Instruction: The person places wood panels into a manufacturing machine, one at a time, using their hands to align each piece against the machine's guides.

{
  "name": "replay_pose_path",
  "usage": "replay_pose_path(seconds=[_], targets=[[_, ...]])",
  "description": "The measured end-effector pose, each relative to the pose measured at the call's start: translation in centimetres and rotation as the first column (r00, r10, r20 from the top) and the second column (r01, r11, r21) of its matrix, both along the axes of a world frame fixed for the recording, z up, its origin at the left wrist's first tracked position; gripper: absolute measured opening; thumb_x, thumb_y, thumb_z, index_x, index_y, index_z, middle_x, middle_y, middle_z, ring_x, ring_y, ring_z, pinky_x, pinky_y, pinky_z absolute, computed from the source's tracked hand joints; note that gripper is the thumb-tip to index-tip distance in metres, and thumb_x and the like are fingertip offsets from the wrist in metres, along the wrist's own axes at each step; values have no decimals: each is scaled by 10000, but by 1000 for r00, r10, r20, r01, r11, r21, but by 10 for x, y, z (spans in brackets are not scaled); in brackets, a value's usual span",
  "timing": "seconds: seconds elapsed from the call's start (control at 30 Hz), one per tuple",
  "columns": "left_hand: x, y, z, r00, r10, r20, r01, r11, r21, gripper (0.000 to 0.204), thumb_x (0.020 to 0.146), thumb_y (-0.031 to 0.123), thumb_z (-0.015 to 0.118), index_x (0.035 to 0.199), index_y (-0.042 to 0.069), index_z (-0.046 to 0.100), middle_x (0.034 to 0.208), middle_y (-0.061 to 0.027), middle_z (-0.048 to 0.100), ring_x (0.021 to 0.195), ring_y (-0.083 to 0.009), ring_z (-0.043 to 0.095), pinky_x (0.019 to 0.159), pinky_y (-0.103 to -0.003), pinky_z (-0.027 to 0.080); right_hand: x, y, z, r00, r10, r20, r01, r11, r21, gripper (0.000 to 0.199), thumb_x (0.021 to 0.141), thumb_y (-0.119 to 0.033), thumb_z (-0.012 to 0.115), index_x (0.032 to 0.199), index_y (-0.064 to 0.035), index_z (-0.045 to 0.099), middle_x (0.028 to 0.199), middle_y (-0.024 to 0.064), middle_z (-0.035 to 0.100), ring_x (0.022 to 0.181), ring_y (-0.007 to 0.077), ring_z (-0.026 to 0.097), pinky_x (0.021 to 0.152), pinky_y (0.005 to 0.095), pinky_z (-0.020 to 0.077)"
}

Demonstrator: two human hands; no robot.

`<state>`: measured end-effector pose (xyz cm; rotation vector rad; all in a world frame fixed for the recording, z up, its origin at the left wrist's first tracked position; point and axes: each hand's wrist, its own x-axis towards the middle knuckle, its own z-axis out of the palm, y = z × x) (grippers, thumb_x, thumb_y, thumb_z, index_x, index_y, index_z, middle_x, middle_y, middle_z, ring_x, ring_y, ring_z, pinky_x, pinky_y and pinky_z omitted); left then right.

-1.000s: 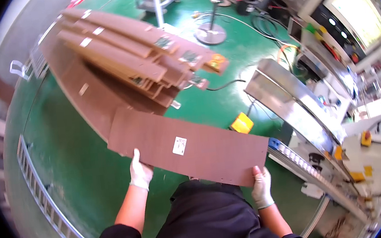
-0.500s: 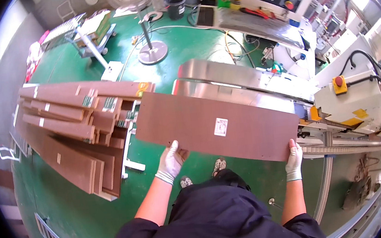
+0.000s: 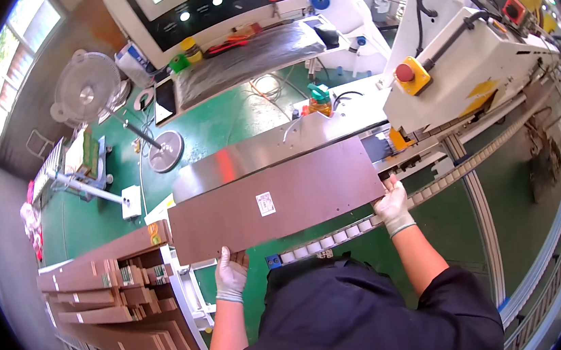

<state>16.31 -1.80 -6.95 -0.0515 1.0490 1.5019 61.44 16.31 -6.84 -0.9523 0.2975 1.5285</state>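
Note:
A long brown board (image 3: 322,184) with a white printed label (image 3: 266,204) lies level across my front, partly over the shiny metal bed (image 3: 257,151) of a machine. My left hand (image 3: 232,276), in a pale glove, grips the board's near edge by its left end, thumb on top. At the near right corner, my gloved right hand (image 3: 393,205) holds the board from beneath, fingers partly hidden. Whether the board rests on the bed cannot be made out.
Left, a rack holds stacked brown boards (image 3: 105,323). On the right stands a white machine head (image 3: 469,80) with a red stop button (image 3: 405,72). A roller track (image 3: 341,235) runs below the board. Beyond are a control panel (image 3: 209,12) and a fan (image 3: 87,93).
My view has turned right, toward the machine. The board has swung so its right end points farther away, and it now lies closer along the metal bed. Both hands keep hold.

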Motion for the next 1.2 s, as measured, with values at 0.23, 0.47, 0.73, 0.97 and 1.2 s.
replay_pose_path(seconds=[0.23,0.47,0.73,0.97,1.2], targets=[[-9,9,41,611,-715,-339,509,683,-524,630,1057,550,520,1206,-54,620,1051,-171,748,1022,-320,727,906,-482,562,-101,-51,10,963,216,-158,-206,976,76,301,1008,-270,619,1257,-104,587,1291,111,624,1201,322,591,1043,532,503],[-104,9,93,-738,-378,-559,184,684,-706,968,724,349,892,1496,4,420,1552,-237,418,1447,-452,373,1194,-542,324,-112,-53,9,963,268,-19,-265,959,97,252,1093,-263,498,1285,-113,562,1256,83,645,1172,284,608,1041,554,466],[-81,43,62,-726,-430,-536,138,673,-727,1306,598,356,967,1594,18,193,1663,-310,144,1554,-495,145,1263,-545,230,-94,-51,8,914,396,84,-405,890,210,333,1114,-281,472,1355,-61,538,1357,99,617,1252,284,595,1086,607,443],[-10,67,57,-661,-452,-599,172,686,-707,1251,612,389,947,1585,38,245,1667,-290,162,1540,-505,171,1247,-559,263,-27,-27,4,924,342,171,-367,919,143,349,1093,-320,521,1313,-56,584,1291,72,662,1216,266,632,1023,577,501],[64,90,49,-695,-334,-636,245,721,-647,1269,597,423,932,1587,8,255,1665,-304,179,1544,-483,194,1268,-543,216,55,4,14,924,297,243,-338,930,146,323,1081,-314,529,1318,-96,557,1285,95,655,1157,274,665,958,528,567]])
